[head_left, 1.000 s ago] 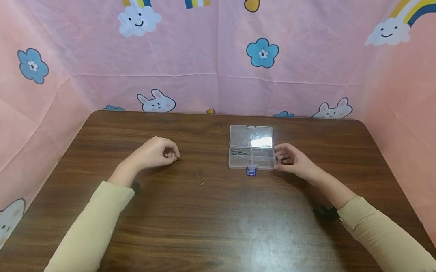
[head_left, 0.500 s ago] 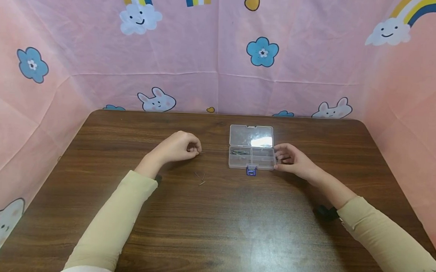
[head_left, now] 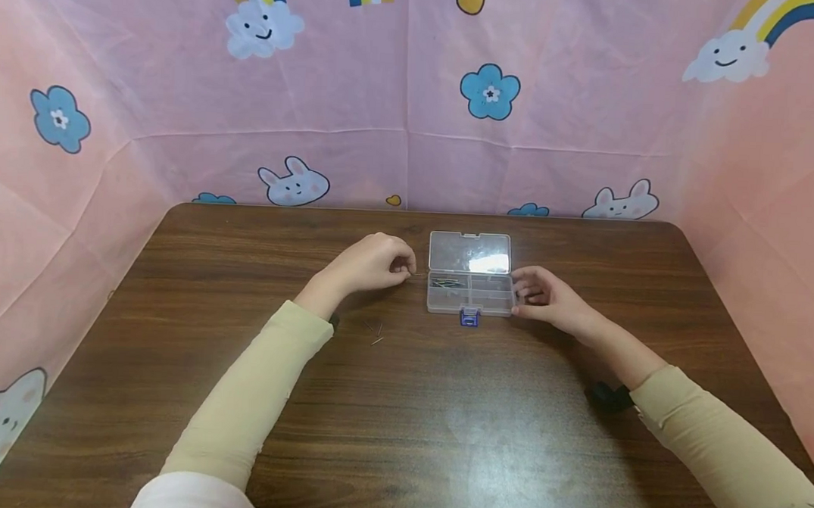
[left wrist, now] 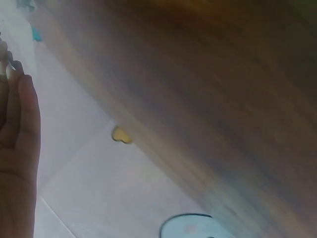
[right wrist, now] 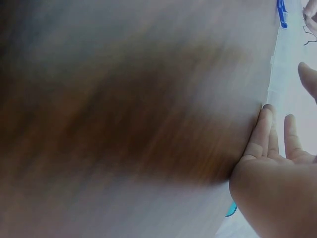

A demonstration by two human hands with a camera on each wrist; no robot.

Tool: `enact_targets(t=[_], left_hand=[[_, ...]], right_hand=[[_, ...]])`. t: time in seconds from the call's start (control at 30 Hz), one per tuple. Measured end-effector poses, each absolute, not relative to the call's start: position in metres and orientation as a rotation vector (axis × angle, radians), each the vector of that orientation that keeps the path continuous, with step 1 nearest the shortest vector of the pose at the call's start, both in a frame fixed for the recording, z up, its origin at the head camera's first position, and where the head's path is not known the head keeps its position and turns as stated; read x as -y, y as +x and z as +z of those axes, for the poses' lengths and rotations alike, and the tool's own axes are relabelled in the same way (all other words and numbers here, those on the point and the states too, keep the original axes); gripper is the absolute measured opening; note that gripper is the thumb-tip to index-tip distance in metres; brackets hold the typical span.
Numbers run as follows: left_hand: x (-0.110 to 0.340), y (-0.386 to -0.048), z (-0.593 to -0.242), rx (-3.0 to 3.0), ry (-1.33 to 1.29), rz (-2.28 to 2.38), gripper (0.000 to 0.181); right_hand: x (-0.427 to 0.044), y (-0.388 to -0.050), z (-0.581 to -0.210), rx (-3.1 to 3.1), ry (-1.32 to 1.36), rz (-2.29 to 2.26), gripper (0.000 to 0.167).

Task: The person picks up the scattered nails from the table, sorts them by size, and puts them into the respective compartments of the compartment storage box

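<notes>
In the head view my left hand (head_left: 375, 262) pinches a thin metal nail-like piece (head_left: 417, 274) just left of a clear plastic box (head_left: 489, 313). The box's lid (head_left: 455, 250) stands open toward the back, and a blue clasp (head_left: 469, 318) hangs at the front. Several thin metal pieces (head_left: 447, 283) lie in its back left compartment. My right hand (head_left: 548, 299) touches the box's right end, thumb near the front corner. From the right wrist view, that hand's fingers (right wrist: 261, 130) look fairly straight along the box. The left wrist view shows only part of the left hand (left wrist: 20, 124).
A few small metal pieces (head_left: 377, 341) lie on the brown wooden table (head_left: 399, 435), left of the box and in front of my left hand. Pink patterned cloth (head_left: 359, 93) hangs behind the table and along both sides.
My left hand has moved right and a little back, carrying the thin metal piece from the table's left part to the box's left side. The right hand and box have stayed put.
</notes>
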State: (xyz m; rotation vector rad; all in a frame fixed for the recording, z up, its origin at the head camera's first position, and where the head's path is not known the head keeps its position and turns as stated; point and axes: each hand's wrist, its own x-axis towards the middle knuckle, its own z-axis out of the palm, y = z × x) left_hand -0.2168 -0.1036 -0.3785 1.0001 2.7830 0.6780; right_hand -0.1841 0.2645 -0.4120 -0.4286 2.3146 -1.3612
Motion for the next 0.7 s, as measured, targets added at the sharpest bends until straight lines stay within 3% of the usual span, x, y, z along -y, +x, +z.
enact_targets(t=[0.7], left_hand=[[0.046,-0.227,-0.378,-2.746,1.09,0.567,0.013]], right_hand=[[-0.264,-0.184,-0.411,-2.308,-0.435,-1.379,0.059]])
